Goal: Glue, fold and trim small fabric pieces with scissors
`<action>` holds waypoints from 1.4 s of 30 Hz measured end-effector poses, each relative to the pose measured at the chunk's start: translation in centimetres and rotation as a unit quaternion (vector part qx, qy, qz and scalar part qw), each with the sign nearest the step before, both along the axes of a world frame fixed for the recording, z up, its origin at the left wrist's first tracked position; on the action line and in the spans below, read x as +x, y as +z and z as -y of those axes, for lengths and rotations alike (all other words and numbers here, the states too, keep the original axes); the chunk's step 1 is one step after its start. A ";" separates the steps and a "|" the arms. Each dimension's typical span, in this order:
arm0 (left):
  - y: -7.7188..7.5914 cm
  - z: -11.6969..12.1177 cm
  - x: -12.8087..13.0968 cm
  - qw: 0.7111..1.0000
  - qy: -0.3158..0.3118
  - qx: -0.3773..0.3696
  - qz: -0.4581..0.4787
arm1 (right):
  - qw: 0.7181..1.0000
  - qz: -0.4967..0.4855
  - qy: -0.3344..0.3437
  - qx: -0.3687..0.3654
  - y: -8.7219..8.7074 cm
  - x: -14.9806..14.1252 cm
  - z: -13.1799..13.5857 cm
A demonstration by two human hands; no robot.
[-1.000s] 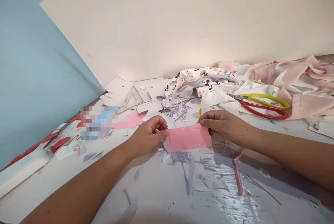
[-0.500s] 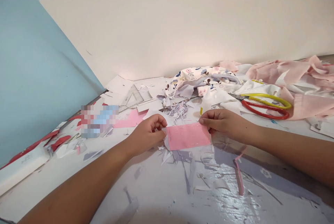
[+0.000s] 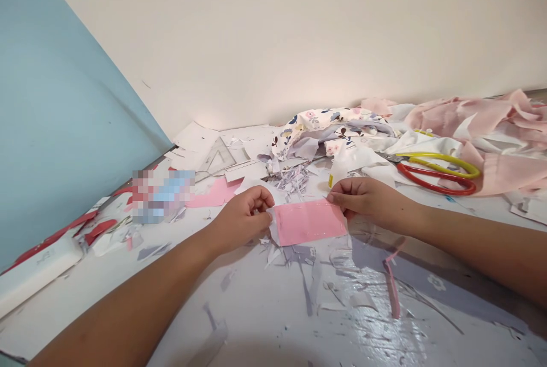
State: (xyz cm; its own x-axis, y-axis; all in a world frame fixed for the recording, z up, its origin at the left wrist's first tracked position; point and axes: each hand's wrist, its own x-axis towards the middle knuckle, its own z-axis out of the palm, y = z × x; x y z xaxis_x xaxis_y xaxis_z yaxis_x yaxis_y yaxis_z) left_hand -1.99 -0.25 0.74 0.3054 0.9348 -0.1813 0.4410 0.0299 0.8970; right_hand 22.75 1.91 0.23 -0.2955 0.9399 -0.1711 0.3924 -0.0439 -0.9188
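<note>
A small pink rectangle of fabric (image 3: 311,223), with a pale layer showing at its edges, is stretched between my two hands over the table. My left hand (image 3: 249,214) pinches its left edge between thumb and curled fingers. At the upper right corner, my right hand (image 3: 356,200) grips it with the thumb on top. Light stitch-like marks run along the pink face. Thin shredded scraps (image 3: 293,180) lie just behind the piece, and a pink strip (image 3: 392,287) rests on the table nearer me.
Scissors (image 3: 440,172) with one yellow and one red handle lie at the right. Flower-print cloth (image 3: 314,122) and pink cloth (image 3: 508,116) are heaped at the back. A clear set square (image 3: 219,156) and pink paper-like scrap (image 3: 216,193) sit left; a white board (image 3: 299,36) stands behind.
Almost nothing differs. Both hands keep their hold on the pink fabric, and the whole view has shifted very slightly.
</note>
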 end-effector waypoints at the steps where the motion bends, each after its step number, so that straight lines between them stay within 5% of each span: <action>1: -0.1 0.0 0.0 1.000 -0.005 -0.008 0.015 | 1.000 -0.001 0.001 0.001 -0.1 0.0 0.0; 13: -0.6 -0.2 0.9 0.998 0.059 0.011 0.020 | 1.000 -0.019 0.020 -0.004 -0.7 0.3 -0.3; 24: -0.7 -0.4 0.6 0.996 0.048 -0.015 0.079 | 1.000 0.016 0.026 -0.002 -0.2 0.1 -0.3; 34: -0.5 -0.1 0.7 0.997 0.065 0.007 0.034 | 1.000 0.004 0.023 -0.011 -0.4 0.0 -0.3; 42: -0.4 -0.2 0.7 0.997 0.067 0.018 0.043 | 0.984 -0.157 0.021 -0.079 -0.3 0.1 -0.4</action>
